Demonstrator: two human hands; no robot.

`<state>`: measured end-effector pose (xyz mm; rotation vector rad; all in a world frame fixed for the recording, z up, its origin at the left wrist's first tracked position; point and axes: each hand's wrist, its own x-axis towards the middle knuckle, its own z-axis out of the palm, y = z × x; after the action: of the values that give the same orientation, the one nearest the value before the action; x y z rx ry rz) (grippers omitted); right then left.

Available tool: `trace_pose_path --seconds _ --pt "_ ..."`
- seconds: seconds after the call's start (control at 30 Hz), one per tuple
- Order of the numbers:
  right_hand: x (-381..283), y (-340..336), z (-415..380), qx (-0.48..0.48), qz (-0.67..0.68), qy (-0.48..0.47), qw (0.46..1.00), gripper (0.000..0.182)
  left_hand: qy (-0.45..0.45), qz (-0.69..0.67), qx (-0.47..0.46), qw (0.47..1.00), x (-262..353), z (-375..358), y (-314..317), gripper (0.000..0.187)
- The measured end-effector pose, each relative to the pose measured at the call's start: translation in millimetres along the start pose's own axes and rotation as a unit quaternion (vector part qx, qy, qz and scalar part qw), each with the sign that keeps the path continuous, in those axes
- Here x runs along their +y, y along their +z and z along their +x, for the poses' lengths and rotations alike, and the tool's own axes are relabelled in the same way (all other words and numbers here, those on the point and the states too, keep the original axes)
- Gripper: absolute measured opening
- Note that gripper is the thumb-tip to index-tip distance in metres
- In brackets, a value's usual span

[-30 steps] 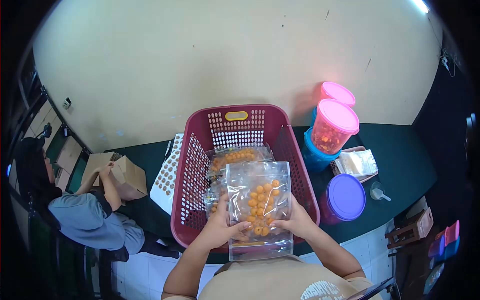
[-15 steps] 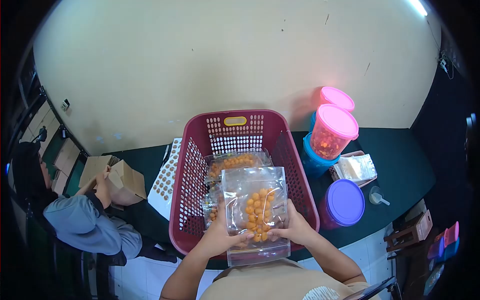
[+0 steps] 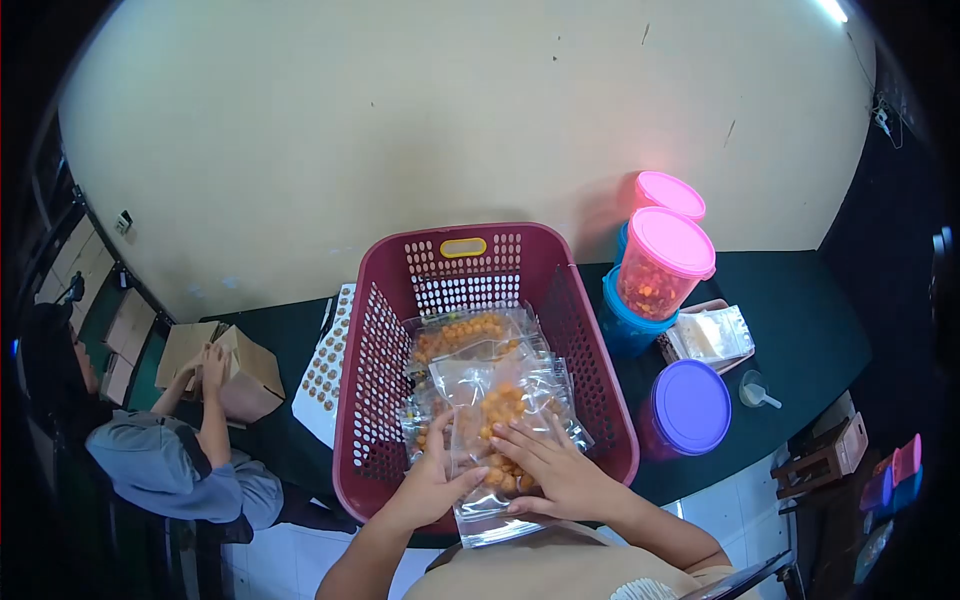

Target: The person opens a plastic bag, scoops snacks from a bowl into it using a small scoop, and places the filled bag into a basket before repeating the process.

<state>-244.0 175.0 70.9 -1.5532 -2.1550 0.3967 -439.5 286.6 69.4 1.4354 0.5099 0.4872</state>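
A clear plastic bag (image 3: 466,385) of round orange snack balls (image 3: 503,403) lies tilted over the near side of a maroon laundry-style basket (image 3: 351,440). My left hand (image 3: 432,488) grips the bag's left edge, thumb on the front and fingers along the side. Across the lower right of the bag, my right hand (image 3: 560,478) rests flat with its fingers stretched out over the snacks. Beneath and behind it in the basket are other filled bags (image 3: 470,328), partly covered.
Left of the basket lies a sheet of round stickers (image 3: 325,375). A co-worker (image 3: 170,460) handles a cardboard box (image 3: 255,375) there. To the right stand pink-lidded tubs (image 3: 668,245), a purple-lidded tub (image 3: 690,407), a tray of plastic bags (image 3: 712,335) and a scoop cup (image 3: 757,390).
The bag has gone from held up before me to lying lower over the basket. My right hand has moved from its edge to flat on its front. The co-worker's hands have shifted on the box.
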Motion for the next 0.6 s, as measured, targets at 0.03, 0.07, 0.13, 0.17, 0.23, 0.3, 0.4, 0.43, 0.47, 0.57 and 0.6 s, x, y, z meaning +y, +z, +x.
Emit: trace_pose_path --seconds 0.03,0.07,0.13,0.17,0.23,0.3,0.4,0.43,0.47,0.57,0.6 --pt "-4 -2 0 0.022 0.000 0.003 1.000 0.086 0.001 0.001 0.001 1.000 1 0 0 0.085" --pt "-4 -3 -3 0.023 0.000 0.001 1.000 0.086 -0.011 -0.032 0.016 0.999 4 -1 2 0.084" --pt "-1 -3 -9 0.088 0.016 -0.033 0.995 0.088 -0.022 -0.065 0.032 0.997 8 0 2 0.084" --pt "0 -5 -6 0.008 -0.022 -0.016 1.000 0.093 -0.032 -0.046 0.026 0.998 7 0 0 0.084" --pt "-2 -2 -2 -0.022 -0.002 0.007 1.000 0.096 -0.068 -0.053 0.008 0.996 -1 -1 -6 0.084" --pt "-2 1 -2 -0.035 0.006 0.011 0.999 0.101 -0.050 -0.027 0.031 0.998 -2 -3 -4 0.083" --pt "0 1 -3 -0.029 -0.013 0.004 0.999 0.103 -0.031 -0.008 0.063 0.998 -2 -3 -2 0.081" --pt "0 2 -3 -0.025 -0.004 0.008 1.000 0.102 -0.015 -0.021 0.076 0.997 0 -3 0 0.081" --pt "-1 1 -3 -0.022 -0.006 0.012 1.000 0.102 0.000 -0.034 0.088 0.996 0 -2 1 0.081" --pt "-2 0 -4 -0.002 -0.026 0.000 1.000 0.095 0.013 -0.068 0.082 0.994 1 1 -1 0.081" --pt "0 1 -3 0.006 -0.026 -0.003 1.000 0.093 -0.005 -0.105 0.090 0.990 3 -1 0 0.080"
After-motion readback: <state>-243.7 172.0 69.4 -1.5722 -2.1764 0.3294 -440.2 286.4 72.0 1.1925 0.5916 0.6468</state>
